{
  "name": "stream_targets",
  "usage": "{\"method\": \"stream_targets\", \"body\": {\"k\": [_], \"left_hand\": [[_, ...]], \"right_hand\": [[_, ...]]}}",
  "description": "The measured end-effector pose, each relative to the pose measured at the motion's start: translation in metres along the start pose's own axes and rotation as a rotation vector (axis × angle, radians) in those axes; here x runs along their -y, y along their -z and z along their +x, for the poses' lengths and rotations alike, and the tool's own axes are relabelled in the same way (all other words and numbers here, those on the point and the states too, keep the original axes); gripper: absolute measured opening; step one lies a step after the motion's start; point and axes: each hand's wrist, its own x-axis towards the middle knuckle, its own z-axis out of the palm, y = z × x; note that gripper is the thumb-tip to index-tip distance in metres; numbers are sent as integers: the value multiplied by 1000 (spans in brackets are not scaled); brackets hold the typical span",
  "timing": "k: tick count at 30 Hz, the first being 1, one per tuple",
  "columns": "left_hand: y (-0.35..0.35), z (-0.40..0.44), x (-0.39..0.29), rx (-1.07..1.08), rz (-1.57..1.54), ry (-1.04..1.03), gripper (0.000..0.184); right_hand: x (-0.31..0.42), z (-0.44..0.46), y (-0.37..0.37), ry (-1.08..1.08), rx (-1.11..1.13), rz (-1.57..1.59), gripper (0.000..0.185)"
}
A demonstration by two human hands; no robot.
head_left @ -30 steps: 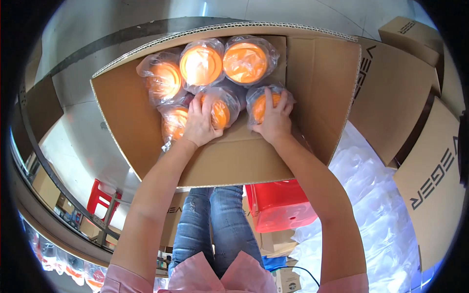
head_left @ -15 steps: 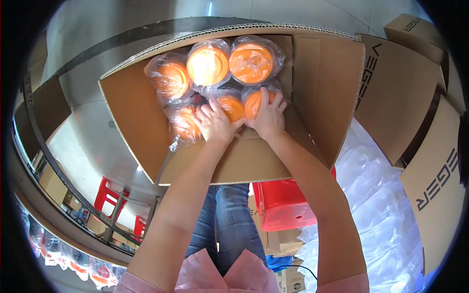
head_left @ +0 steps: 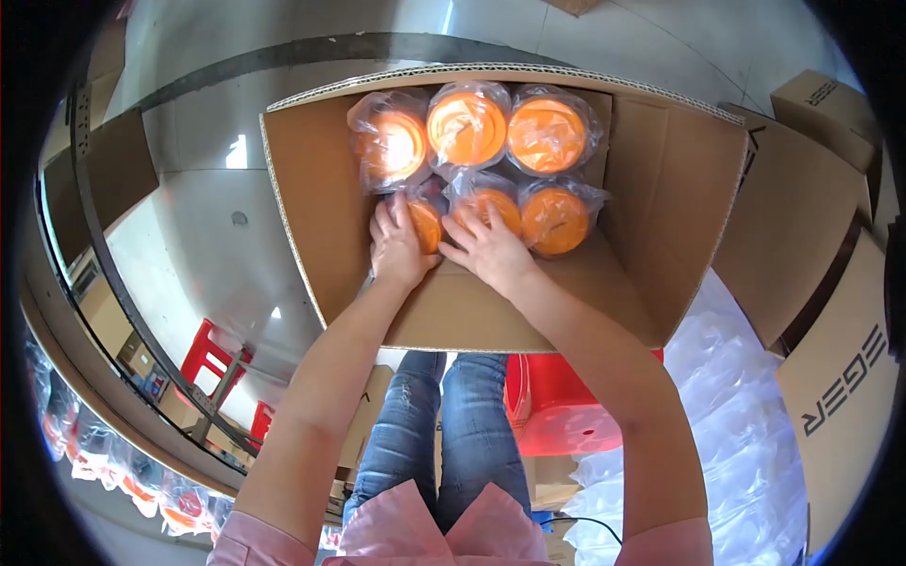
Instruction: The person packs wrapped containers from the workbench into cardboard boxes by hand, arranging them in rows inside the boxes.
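An open cardboard box [head_left: 316, 189] holds two rows of jars with orange lids, each wrapped in clear plastic. My left hand [head_left: 400, 249] grips the front-left jar [head_left: 427, 224], fingers over its left side and thumb by its right edge. Beside it, my right hand [head_left: 493, 247] lies with fingers spread on the front-middle jar [head_left: 496, 209]. The front-right jar [head_left: 555, 221] is untouched. Behind these stand the back-left jar [head_left: 391, 143], the back-middle jar [head_left: 466, 126] and the back-right jar [head_left: 547, 134]. Jar bodies are mostly hidden beneath the lids and plastic.
A red plastic stool [head_left: 566, 406] stands below the box, near my legs. To the right are large cardboard cartons [head_left: 802, 217] and a pile of clear plastic bags [head_left: 698, 415]. Several wrapped items [head_left: 142, 472] line a shelf at lower left. A dark curved rail [head_left: 283, 57] passes behind the box.
The box appears farther right in view. My left hand has moved from the front-middle jar to the front-left one; my right hand has shifted from the front-right jar to the front-middle one.
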Motion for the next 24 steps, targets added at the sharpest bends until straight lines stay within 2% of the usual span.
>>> {"method": "stream_targets", "body": {"k": [6, 10, 16, 20, 24], "left_hand": [[0, 10, -9, 76, 64, 101, 96], [3, 6, -2, -13, -369, 287, 95], [14, 11, -9, 43, -370, 385, 92], [4, 27, 5, 177, -756, 722, 89], [-2, 36, -4, 130, -822, 876, 86]], "right_hand": [[-14, 5, -23, -110, -65, -78, 43], [-30, -5, -19, -156, 0, -75, 41], [-29, -1, -32, -211, -42, 24, 42], [-28, -2, -40, -195, -106, 77, 45], [-26, 0, -26, -242, -51, 151, 45]]}}
